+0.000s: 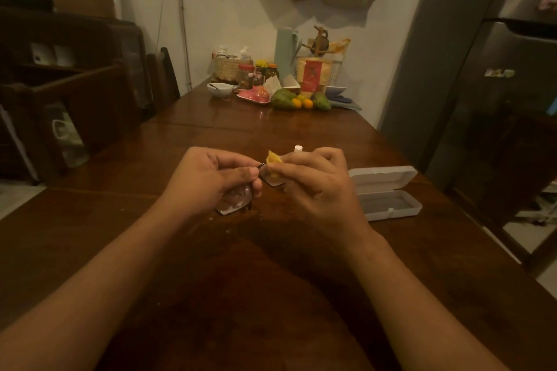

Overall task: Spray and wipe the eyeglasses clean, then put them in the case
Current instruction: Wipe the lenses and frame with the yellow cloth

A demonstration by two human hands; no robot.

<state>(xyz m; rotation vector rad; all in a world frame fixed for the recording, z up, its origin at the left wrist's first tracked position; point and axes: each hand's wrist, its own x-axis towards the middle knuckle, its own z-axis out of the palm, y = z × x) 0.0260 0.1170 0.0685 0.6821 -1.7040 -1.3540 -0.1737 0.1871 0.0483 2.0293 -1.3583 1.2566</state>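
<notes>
Dark-framed eyeglasses [236, 200] are held above the wooden table [271, 280] at mid-frame. My left hand [208, 178] grips them near the bridge, with one lens showing below its fingers. My right hand [316, 181] pinches a small yellow cloth [273, 159] against the other lens [272, 180]. The white cap of a spray bottle [298, 148] peeks out behind my right hand; its body is hidden. A white glasses case [385, 193] lies open on the table just right of my right hand.
At the table's far end stand a white bowl [219, 89], a pink plate [253, 96], green and orange fruit [297, 101], jars and a woven basket [229, 68]. A dark chair [164, 78] is at the left, a grey fridge [497, 99] at the right.
</notes>
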